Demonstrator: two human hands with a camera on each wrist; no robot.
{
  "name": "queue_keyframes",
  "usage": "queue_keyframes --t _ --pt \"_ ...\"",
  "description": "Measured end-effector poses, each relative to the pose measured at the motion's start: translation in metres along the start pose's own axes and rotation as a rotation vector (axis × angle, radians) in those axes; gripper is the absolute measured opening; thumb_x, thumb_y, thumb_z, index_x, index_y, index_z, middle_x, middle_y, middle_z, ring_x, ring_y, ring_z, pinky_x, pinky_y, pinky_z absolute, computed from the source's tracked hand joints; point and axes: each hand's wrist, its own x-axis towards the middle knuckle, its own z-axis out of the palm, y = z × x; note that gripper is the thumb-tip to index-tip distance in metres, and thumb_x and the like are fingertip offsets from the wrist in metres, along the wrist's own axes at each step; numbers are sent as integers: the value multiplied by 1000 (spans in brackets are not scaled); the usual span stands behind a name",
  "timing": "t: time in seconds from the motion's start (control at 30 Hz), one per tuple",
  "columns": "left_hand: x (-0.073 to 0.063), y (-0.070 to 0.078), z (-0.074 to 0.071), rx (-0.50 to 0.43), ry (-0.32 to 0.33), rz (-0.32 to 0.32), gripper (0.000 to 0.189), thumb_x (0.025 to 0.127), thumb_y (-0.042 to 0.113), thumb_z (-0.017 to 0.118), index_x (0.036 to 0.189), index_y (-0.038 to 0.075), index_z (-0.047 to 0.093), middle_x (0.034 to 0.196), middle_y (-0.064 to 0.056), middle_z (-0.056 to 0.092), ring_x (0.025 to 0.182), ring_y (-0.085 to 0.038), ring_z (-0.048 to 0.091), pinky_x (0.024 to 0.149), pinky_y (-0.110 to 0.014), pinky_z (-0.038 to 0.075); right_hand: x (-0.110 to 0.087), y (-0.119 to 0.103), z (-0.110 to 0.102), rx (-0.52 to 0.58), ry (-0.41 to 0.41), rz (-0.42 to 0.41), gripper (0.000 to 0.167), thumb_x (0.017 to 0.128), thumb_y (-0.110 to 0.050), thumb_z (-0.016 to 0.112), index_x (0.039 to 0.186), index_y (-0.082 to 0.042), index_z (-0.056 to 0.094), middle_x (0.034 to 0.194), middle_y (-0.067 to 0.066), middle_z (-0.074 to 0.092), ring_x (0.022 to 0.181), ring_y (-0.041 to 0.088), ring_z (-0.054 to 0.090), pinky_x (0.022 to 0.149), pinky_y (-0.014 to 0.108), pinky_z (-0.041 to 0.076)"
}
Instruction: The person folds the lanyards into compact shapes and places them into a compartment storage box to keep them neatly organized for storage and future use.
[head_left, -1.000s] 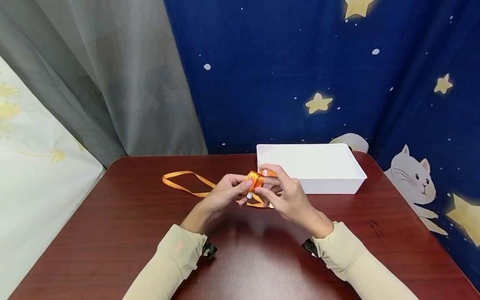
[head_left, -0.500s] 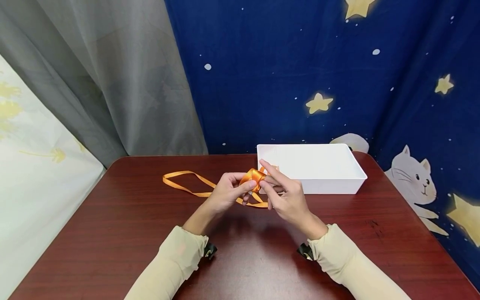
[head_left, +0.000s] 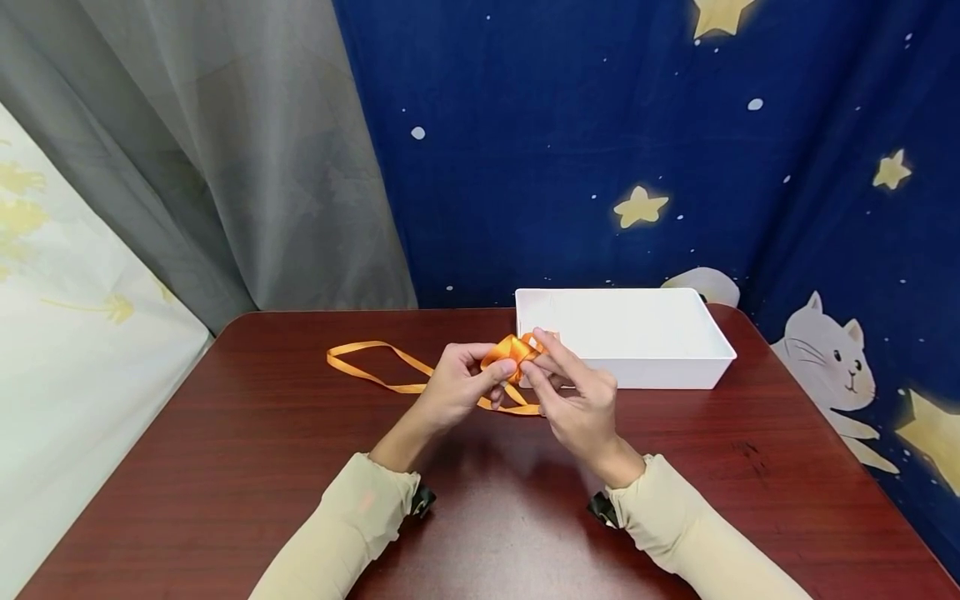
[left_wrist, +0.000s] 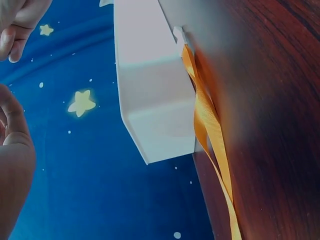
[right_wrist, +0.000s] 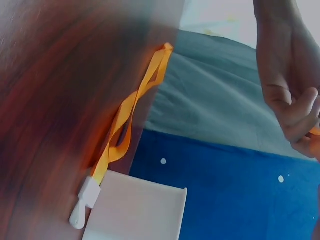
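Folds: the band [head_left: 512, 354] might well have sprung loose if the left hand [head_left: 453, 385] or the right hand [head_left: 576, 398] eased its thumb, for its glossy face looked slippery and only pinching fingers held the turns.
Twist: uneven pulling from the two sides could have skewed the bundle or drawn one turn out of another.
Strap [head_left: 407, 388]: a low sweep of fingers could have snagged it, or nudged the box [head_left: 660, 372] close by.
Left hand: thumb and fingers were clamped on the band's left side.
Right hand: thumb and fingertips were clamped on its right side; what the hidden fingers did could not be told.
Band place: between both hands, above the tabletop [head_left: 262, 467], near the box's front left corner.
Band look: bright orange, shiny, flat, lapped over itself into a compact bundle, a small white patch near its right end; the inner crossings could not be made out.
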Motion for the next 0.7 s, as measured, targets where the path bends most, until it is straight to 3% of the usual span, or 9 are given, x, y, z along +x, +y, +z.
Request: queue_keyframes --t 0.13,0.2,0.43,0.57,0.7 --pt "1 1 2 21 28 19 47 91 28 71 102 -17 63 71 -5 60 53 -13 51 54 -24 53 -1 -5 2 77 35 119 49 77 21 70 124 10 63 81 24 71 44 11 58 40 19 47" --pt "2 3 5 35 41 30 43 91 25 70 102 -16 64 70 -6 59 53 -14 52 55 -28 55 -1 -8 3 76 75 135 51 75 23 71 124 11 62 82 25 71 43 13 57 40 19 46" --pt "6 10 14 145 90 98 17 95 5 65 99 -11 68 66 -10 56 53 -24 52 53 -36 57 4 -12 6 -5 173 91 56 70 25 73 124 15 60 87 25 72 46 16 61 45 19 49" --pt "7 13 14 167 122 90 14 94 3 65 100 -10 69 66 -11 57 53 -30 51 54 -35 57 6 -12 5 -17 168 63 50 73 23 71 120 16 59 89 27 72 48 18 62 46 19 50" --pt "7 16 14 155 121 80 18 95 6 66 104 -9 69 67 -10 57 54 -33 51 55 -42 58 7 -13 5 -6 180 72 45 73 22 69 117 16 58 90 28 70 48 15 58 45 17 48"
